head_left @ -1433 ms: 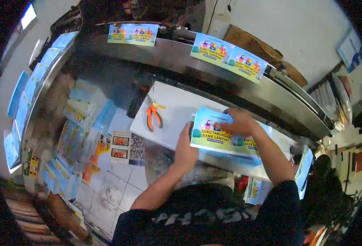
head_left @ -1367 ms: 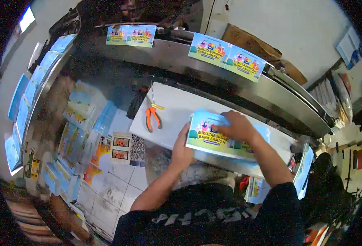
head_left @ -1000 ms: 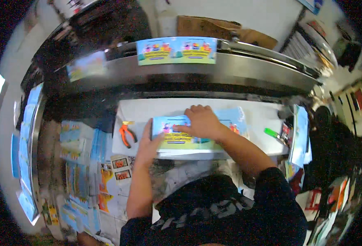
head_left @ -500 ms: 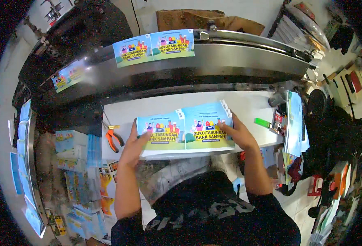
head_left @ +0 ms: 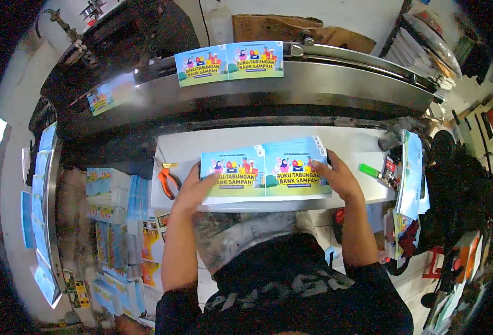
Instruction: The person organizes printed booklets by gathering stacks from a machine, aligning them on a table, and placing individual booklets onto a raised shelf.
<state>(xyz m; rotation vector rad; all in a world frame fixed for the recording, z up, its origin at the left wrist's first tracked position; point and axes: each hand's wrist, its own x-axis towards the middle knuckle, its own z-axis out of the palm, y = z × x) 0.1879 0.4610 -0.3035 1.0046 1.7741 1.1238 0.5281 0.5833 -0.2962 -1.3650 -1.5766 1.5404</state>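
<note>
A small stack of printed cover sheets (head_left: 264, 181), light blue and green with cartoon figures and two matching panels side by side, lies between my hands over the white tabletop. My left hand (head_left: 196, 188) grips its left end, thumb on top. At the opposite end my right hand (head_left: 341, 178) has its thumb over the top sheet, the other fingers hidden beneath or behind. The top edges fan out slightly at the upper right corner. Orange-handled pliers (head_left: 169, 181) lie left of my left hand. Beyond my right hand is a green lighter (head_left: 368, 170).
Behind the white tabletop (head_left: 218, 137) runs a long metal machine bed (head_left: 341, 86), with a matching printed sheet (head_left: 229, 64) on its edge. A dark cup (head_left: 390, 139) and hanging blue sheets (head_left: 411, 173) stand at the right. Stacked prints (head_left: 109, 245) fill the lower left.
The whole view has shifted, so the scene sits further right. Both hands keep their hold on the sheets, and the fanned upper right corner looks a little more even.
</note>
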